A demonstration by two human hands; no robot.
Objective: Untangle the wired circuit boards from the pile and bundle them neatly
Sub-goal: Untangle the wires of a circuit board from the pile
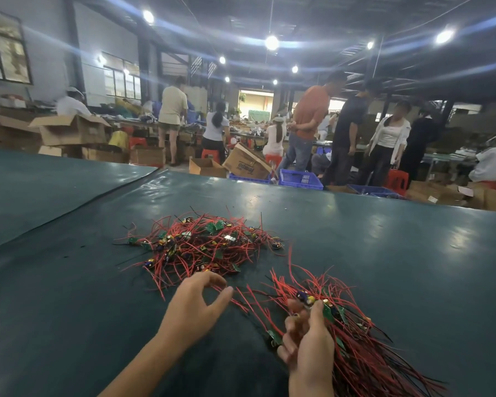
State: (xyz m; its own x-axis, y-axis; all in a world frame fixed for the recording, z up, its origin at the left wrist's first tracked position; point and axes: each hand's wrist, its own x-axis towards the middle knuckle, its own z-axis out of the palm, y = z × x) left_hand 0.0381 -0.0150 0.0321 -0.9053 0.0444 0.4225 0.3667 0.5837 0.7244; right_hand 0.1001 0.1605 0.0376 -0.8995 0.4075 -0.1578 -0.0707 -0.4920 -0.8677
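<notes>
On the head camera my left hand sits at the near edge of the tangled pile of small green boards and red and black wires, which lies in the middle of the dark green desk. Its forefinger and thumb curve toward each other over a few red wire ends, and I cannot tell whether they pinch any. My right hand, nearer and to the right, grips a bundle of gathered boards, its wires fanning out across the desk.
</notes>
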